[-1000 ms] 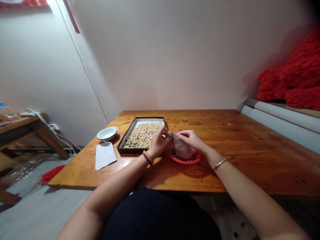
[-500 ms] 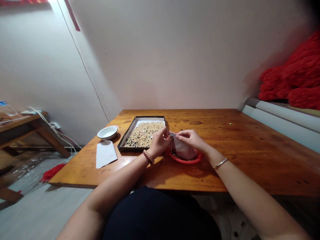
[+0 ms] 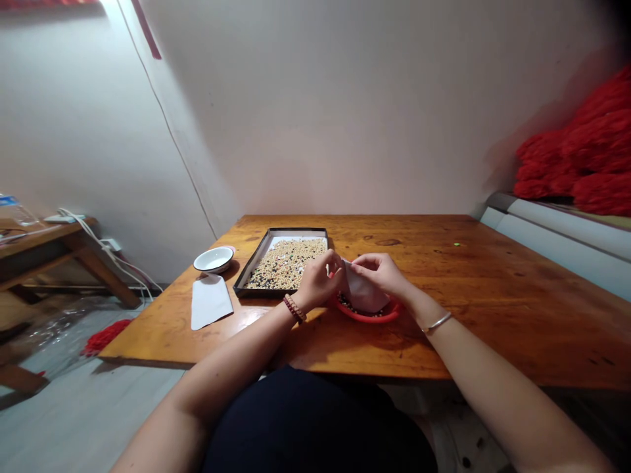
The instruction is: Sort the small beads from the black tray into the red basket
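My right hand (image 3: 377,272) pinches the top edge of a white paper envelope (image 3: 362,293) between thumb and fingers. At the envelope's upper left edge my left hand (image 3: 318,279) is closed, its fingertips pressed together against the paper and partly hidden. The envelope leans down into a red plastic bowl (image 3: 365,318), which holds dark and pale beans. Just behind my left hand lies a shallow black-edged tray (image 3: 239,289), lined in white and spread with mixed beans (image 3: 283,263), mostly yellow with dark ones toward the near left.
Left of the tray are a white enamel bowl (image 3: 214,258) with a dark rim and another flat white envelope (image 3: 211,302). A small green piece (image 3: 457,244) lies on the wooden table (image 3: 493,309). Red bundles (image 3: 576,144) are piled at the right.
The fingers of my left hand have shifted slightly at the envelope's upper edge. My right hand keeps its pinch. The view has moved a little.
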The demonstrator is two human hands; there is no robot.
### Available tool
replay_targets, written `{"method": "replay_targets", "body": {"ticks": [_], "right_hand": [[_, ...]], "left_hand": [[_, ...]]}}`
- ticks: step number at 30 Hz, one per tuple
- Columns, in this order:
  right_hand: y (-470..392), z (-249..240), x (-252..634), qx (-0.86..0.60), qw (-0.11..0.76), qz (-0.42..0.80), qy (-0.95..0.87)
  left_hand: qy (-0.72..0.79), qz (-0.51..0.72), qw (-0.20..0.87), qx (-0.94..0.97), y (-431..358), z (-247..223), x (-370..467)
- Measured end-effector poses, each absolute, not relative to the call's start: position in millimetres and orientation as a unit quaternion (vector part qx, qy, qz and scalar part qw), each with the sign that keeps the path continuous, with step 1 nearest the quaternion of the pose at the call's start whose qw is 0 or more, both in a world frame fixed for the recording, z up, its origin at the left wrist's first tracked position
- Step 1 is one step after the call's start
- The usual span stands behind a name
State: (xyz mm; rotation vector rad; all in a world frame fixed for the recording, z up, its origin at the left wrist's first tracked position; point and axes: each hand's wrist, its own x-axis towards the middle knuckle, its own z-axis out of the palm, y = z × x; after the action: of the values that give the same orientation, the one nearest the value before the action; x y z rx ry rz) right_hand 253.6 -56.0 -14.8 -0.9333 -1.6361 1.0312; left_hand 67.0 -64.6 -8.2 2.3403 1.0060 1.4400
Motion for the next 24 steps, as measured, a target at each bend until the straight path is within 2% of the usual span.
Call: {"method": "replay_targets", "body": {"ticks": [11,21,24], "right_hand": [[-55.0,-19.9,253.7,-0.399,0.443,0.375,-0.710],[-51.1,-25.7,253.9,-0.417,0.465,0.330,-0.708],[-51.8,-25.5,252.9,-0.406,0.458,0.348,-0.710]], "left_hand": [[0.328,0.473,0.183,0.797,-68.0,-9.1,70.7],[0.371,0.475,0.152,0.784,-63.1,-13.0,69.5],[0.370,0.491,0.105,0.782,-63.5,-13.7,69.3]]}}
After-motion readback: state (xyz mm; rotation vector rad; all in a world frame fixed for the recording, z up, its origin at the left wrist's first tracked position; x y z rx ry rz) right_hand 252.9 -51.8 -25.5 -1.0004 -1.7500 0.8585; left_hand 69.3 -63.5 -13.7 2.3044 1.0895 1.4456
